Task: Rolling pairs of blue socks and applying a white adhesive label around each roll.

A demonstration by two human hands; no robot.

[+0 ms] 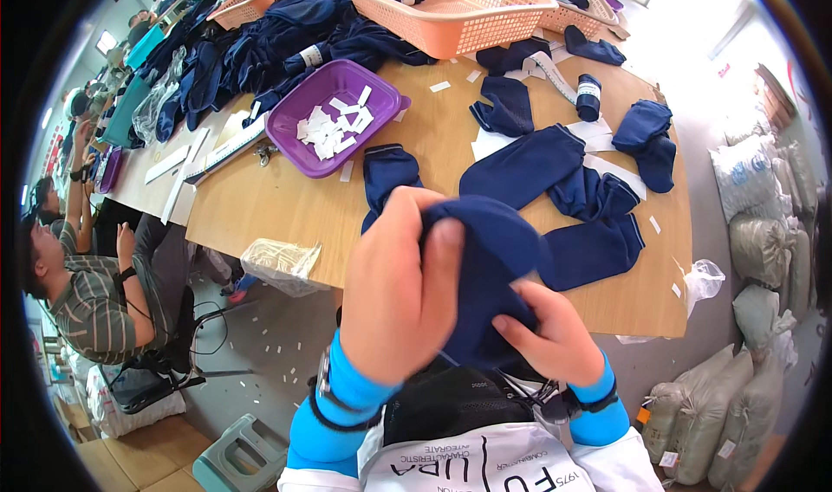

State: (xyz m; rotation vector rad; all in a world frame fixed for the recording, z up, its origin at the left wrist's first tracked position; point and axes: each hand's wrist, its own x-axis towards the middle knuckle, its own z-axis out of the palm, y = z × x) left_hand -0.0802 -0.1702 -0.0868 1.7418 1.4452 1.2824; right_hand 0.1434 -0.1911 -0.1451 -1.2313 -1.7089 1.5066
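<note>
A navy blue sock (490, 258) is held up in front of me, above the table's near edge. My left hand (403, 275) grips it with the thumb pressed on the fabric. Lower on the right, my right hand (550, 332) pinches the sock's edge; this part is slightly blurred. Behind the held sock lie more navy socks, one flat sock (524, 167) just beyond and another (598, 249) at the right. A folded sock (390, 176) sits to the left, partly covered by my left hand. One rolled sock with a paper band (588, 98) stands farther back.
A purple basin (276, 132) holds white paper slips. Peach plastic baskets (451, 29) and a navy sock heap (260, 50) fill the table's far side. A seated person (104, 293) is at the left. Stuffed sacks (702, 414) line the floor at right; a grey-green stool (241, 457) stands lower left.
</note>
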